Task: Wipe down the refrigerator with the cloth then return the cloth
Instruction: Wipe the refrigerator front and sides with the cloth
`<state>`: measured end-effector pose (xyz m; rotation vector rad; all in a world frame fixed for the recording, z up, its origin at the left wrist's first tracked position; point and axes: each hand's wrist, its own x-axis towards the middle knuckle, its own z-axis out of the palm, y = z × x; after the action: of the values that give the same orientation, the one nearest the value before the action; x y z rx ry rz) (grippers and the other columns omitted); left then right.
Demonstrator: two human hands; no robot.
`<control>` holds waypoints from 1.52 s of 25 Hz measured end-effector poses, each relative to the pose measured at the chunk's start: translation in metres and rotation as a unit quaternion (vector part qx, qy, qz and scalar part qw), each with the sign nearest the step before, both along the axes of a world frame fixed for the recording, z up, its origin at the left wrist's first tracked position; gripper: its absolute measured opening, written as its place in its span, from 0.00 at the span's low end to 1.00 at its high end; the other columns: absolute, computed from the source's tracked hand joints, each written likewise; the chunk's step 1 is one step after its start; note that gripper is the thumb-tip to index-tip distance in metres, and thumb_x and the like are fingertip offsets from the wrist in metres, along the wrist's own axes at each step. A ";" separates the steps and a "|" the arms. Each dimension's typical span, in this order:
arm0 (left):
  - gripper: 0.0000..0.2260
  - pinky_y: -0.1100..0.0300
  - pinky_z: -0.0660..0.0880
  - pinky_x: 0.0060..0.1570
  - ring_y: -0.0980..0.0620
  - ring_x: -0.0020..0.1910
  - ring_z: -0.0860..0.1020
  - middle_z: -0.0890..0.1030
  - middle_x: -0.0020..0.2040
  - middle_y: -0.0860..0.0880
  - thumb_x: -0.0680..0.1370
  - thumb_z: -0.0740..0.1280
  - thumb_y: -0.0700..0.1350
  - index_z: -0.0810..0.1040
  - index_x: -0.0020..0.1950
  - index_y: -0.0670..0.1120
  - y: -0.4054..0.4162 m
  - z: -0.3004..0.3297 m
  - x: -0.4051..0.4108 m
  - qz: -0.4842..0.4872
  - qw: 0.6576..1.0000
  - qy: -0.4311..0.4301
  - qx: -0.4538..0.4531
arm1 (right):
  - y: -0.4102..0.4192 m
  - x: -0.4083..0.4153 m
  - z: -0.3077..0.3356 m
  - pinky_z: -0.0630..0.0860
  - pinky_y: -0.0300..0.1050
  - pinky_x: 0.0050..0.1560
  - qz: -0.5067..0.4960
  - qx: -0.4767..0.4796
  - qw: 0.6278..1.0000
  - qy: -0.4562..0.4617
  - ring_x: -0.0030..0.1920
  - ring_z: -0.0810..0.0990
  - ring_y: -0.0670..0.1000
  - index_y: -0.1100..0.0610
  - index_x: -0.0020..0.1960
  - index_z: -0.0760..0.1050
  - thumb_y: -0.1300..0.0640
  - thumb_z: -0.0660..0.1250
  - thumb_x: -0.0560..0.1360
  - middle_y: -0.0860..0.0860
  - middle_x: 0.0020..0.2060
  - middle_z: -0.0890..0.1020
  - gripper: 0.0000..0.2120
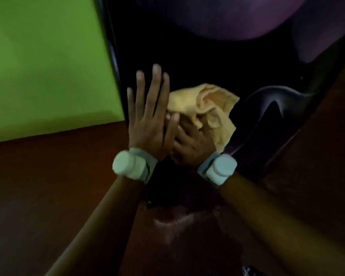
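Nearest the camera, two bare forearms reach forward and up, each with a pale grey wristband carrying a round white puck: one on the left wrist (131, 165), one on the right wrist (217, 169). Under them lies a reddish-brown floor (38, 186).

Just past the bands, the left hand (147, 120) lies flat against the dark surface ahead, its fingers (154, 84) straight, slightly spread and pointing up, holding nothing. Its thumb side overlaps the right hand (189, 144), which sits just to the right and a little lower. The right fingers are mostly hidden under the cloth (205, 108); they seem pressed into it, though whether they curl round it cannot be told through the blur.

The cloth is yellow-tan and crumpled, bunched beyond and to the right of the right hand, touching the left fingers' edge and lying against the refrigerator (207, 46).

The refrigerator is glossy, black with purple reflections, and fills the view beyond both hands. Left of the left fingers, past the refrigerator's edge, stands a bright green wall (44, 62).
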<state>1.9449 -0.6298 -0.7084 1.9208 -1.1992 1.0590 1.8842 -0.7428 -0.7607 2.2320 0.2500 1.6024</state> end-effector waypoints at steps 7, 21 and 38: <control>0.28 0.42 0.34 0.71 0.50 0.76 0.38 0.38 0.77 0.53 0.81 0.43 0.59 0.43 0.77 0.48 -0.044 -0.079 -0.038 0.064 0.987 -0.064 0.134 | -0.075 -0.064 -0.060 0.68 0.57 0.58 -0.034 0.023 0.996 0.079 0.58 0.73 0.55 0.50 0.63 0.70 0.51 0.51 0.79 0.51 0.65 0.70 0.16; 0.24 0.45 0.29 0.71 0.53 0.76 0.36 0.54 0.77 0.51 0.80 0.45 0.52 0.56 0.76 0.48 -0.175 -0.034 -0.096 0.030 0.966 -0.193 0.170 | -0.143 -0.094 -0.036 0.55 0.65 0.71 -0.046 0.535 0.824 -0.179 0.74 0.57 0.53 0.53 0.73 0.58 0.50 0.52 0.78 0.55 0.73 0.60 0.24; 0.26 0.46 0.61 0.70 0.47 0.72 0.66 0.69 0.72 0.49 0.79 0.48 0.56 0.70 0.70 0.46 -0.293 0.053 -0.112 0.012 0.896 -0.431 0.107 | -0.203 -0.101 -0.011 0.54 0.45 0.74 0.059 0.618 0.729 -0.289 0.73 0.60 0.57 0.57 0.70 0.60 0.60 0.51 0.74 0.60 0.71 0.63 0.24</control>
<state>1.8331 -0.9228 -0.6555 1.6281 -1.8117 1.9726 1.7831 -0.9459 -0.7722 2.1879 -1.2283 2.9559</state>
